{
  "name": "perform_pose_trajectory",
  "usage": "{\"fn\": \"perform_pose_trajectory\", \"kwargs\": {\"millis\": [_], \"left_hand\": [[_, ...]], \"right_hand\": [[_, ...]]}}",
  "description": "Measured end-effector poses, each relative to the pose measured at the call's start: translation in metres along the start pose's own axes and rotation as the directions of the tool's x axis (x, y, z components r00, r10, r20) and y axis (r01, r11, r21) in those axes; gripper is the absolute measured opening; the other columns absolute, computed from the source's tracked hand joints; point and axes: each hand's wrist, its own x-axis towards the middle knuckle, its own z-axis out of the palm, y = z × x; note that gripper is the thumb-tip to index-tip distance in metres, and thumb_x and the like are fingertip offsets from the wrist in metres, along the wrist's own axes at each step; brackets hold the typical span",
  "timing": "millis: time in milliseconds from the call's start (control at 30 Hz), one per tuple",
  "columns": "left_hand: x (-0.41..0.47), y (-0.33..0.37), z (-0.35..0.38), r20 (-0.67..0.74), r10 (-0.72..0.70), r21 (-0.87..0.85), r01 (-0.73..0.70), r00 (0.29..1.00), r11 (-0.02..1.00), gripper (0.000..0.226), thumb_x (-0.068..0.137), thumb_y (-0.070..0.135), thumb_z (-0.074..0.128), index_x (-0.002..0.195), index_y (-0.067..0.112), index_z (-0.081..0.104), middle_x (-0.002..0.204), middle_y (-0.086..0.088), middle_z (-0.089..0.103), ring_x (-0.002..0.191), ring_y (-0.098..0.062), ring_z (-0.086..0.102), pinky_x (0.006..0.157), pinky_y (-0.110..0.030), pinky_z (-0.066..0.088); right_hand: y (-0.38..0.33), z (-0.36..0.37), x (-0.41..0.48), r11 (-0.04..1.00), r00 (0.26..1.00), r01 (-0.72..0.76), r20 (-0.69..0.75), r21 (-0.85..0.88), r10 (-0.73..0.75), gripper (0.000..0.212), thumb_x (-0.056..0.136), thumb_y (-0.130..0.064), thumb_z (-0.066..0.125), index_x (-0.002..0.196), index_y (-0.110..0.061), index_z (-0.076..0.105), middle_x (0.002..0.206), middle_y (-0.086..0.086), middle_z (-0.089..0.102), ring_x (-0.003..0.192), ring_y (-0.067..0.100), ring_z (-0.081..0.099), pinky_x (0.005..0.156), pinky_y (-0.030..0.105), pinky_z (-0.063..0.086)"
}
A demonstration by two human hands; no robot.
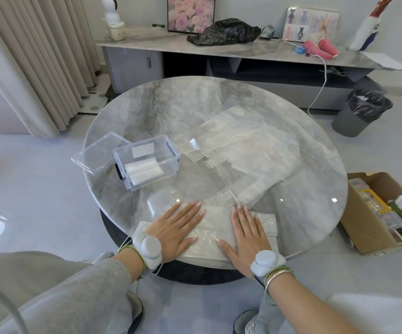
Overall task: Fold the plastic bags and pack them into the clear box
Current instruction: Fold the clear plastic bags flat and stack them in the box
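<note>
1. Hands first: the left hand (174,229) and the right hand (248,231) both lie flat, palms down, fingers spread, gripping nothing and pressing on the same folded plastic bag (209,237).
2. That bag is a long folded strip lying along the near edge of the round table (147,109); its left end slightly overhangs the edge beside the left wrist.
3. A spread stack of plastic bags (245,150), still unfolded, lies flat across the middle and right half of the table, its handle loops pointing toward the near edge, one loop reaching the right hand's fingertips (241,208).
4. The clear box (147,162) stands open near the left edge of the table, well apart from both hands.
5. A packed bag (143,171), folded into a small white packet, lies on the bottom of the box.
6. The box lid (100,153) lies just left of the box, touching it and partly overhanging the left edge.
7. Each wrist carries a grey round device on a strap; the right wrist also bears a silver bangle (276,277).
</note>
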Motion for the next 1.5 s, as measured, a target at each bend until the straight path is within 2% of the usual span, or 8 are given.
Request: {"fn": "perform_pose_trajectory", "kwargs": {"millis": [333,533,800,900,1133,1233,1367,1500], "left_hand": [[-0.014,-0.009,0.005,0.028,-0.188,-0.138,0.190,0.982,0.972,0.076,0.097,0.068,0.009,0.156,0.023,-0.004,0.163,-0.003,-0.012,0.150,-0.019,-0.006,0.122,-0.041,0.014],[-0.028,-0.038,0.003,0.047,-0.667,-0.173,0.664,0.744,0.728,0.084,0.090,0.066,-0.008,0.154,0.011,-0.009,0.162,-0.010,-0.010,0.148,-0.024,-0.014,0.122,-0.044,-0.001],[-0.003,0.023,-0.017,-0.091,-0.014,-0.073,0.007,0.996,0.997,0.071,0.103,0.052,0.023,0.156,0.008,0.007,0.163,-0.008,0.002,0.151,-0.021,0.000,0.121,-0.040,0.002],[-0.007,0.023,-0.004,-0.029,0.019,-0.057,-0.020,0.999,0.998,0.074,0.102,0.057,0.022,0.155,0.008,0.007,0.163,-0.008,0.002,0.151,-0.020,0.000,0.121,-0.041,0.002],[-0.011,0.020,-0.004,0.003,0.008,-0.120,-0.008,1.000,0.993,0.079,0.100,0.062,0.021,0.156,0.009,0.004,0.164,-0.005,-0.002,0.150,-0.017,-0.005,0.119,-0.044,0.007],[-0.012,0.019,-0.005,0.012,0.022,-0.127,-0.020,1.000,0.992,0.088,0.096,0.070,0.022,0.155,0.008,0.003,0.164,-0.006,-0.004,0.150,-0.018,-0.006,0.119,-0.045,0.006],[-0.011,0.018,-0.008,0.005,0.028,-0.118,-0.027,1.000,0.993,0.094,0.092,0.075,0.026,0.156,0.009,0.007,0.164,-0.005,0.000,0.151,-0.018,-0.002,0.119,-0.044,0.007],[-0.008,0.016,-0.008,0.013,0.032,-0.103,-0.031,0.999,0.994,0.096,0.090,0.078,0.026,0.155,0.009,0.013,0.163,-0.007,0.010,0.150,-0.021,0.009,0.117,-0.043,0.011]], "right_hand": [[0.000,0.003,-0.001,0.996,0.996,-0.087,-0.008,-0.016,0.087,0.088,0.090,-0.074,0.012,0.153,-0.012,0.016,0.161,0.005,0.009,0.148,0.023,0.003,0.114,0.049,0.005],[0.001,0.005,-0.001,0.996,0.996,-0.087,0.003,-0.016,0.087,0.087,0.090,-0.074,0.014,0.153,-0.012,0.016,0.161,0.005,0.011,0.147,0.023,0.004,0.113,0.049,0.005],[0.002,0.006,0.000,0.997,0.997,-0.077,0.005,-0.012,0.077,0.091,0.086,-0.078,0.004,0.153,-0.016,0.002,0.161,0.000,-0.006,0.147,0.018,-0.012,0.115,0.048,-0.003],[0.001,0.004,-0.001,0.997,0.996,-0.080,0.027,0.011,0.079,0.089,0.089,-0.076,0.008,0.153,-0.014,0.011,0.161,0.002,0.003,0.148,0.020,-0.004,0.114,0.048,0.001],[0.013,-0.008,-0.003,0.983,0.981,-0.183,0.067,0.023,0.181,0.100,0.065,-0.076,-0.031,0.143,-0.014,-0.027,0.155,0.003,-0.028,0.141,0.015,-0.031,0.117,0.041,-0.015],[0.023,-0.023,-0.001,0.971,0.970,-0.238,-0.049,0.035,0.240,0.104,0.074,-0.077,-0.020,0.148,-0.005,-0.009,0.159,0.010,-0.012,0.145,0.020,-0.020,0.118,0.045,-0.006],[0.003,-0.062,-0.007,0.986,0.990,0.136,-0.052,0.095,-0.132,0.078,0.086,-0.070,0.028,0.144,-0.020,0.039,0.157,0.001,0.025,0.146,0.019,0.016,0.118,0.040,0.020],[-0.015,-0.071,-0.019,0.925,0.926,0.378,-0.006,0.048,-0.378,0.057,0.070,-0.055,0.052,0.117,-0.025,0.063,0.120,-0.008,0.060,0.115,0.017,0.055,0.088,0.034,0.053]]}}
